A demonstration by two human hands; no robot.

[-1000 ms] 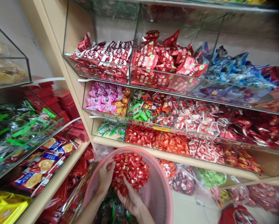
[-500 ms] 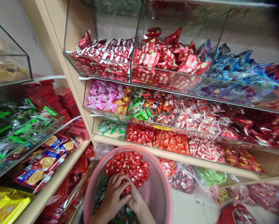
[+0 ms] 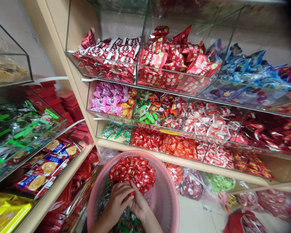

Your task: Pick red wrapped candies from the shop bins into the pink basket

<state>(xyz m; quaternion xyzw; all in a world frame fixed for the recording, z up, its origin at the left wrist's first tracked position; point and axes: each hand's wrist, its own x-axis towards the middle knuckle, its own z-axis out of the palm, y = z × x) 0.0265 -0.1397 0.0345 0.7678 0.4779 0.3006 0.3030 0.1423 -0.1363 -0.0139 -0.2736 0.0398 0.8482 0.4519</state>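
Red candies [image 3: 135, 171], in pink basket [image 3: 169, 194], long axes pointing mixed ways

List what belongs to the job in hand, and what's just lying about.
In hand:
- left hand and right hand, close together, red showing between them
- red sweets
- basket
- green sweets beneath the hands

Lying about:
- biscuits
- yellow packs
- blue packets
- green bag

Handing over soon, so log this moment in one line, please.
left hand: cupped against right hand; right hand: cupped against left; between: red wrapper showing; pink basket: red candies beyond hands, green wrappers beneath
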